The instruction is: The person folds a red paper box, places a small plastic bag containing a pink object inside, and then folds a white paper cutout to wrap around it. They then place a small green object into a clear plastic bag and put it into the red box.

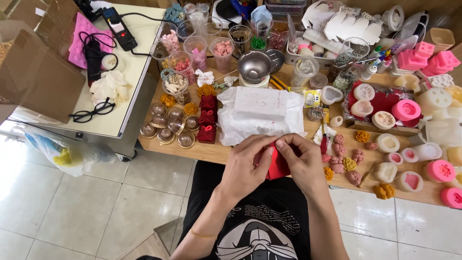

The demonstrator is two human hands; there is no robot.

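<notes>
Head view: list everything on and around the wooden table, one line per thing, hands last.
red paper box: one, red, between both hands at the table's near edge
white tissue paper: one sheet, white, crumpled, table centre
small red boxes: three, red, in a row left of the paper
clear domed containers: about eight, gold-based, table's left end
metal bowl: one, silver, behind the paper
plastic cups: several, clear, far left of table
silicone moulds: many, pink and white, right side
small flower shapes: several, pink and yellow, right of the hands
eyeglasses: one, black, on the cream side table
power strip: one, black, same side table
left hand: one, gripping the box
right hand: one, pinching the box
</notes>
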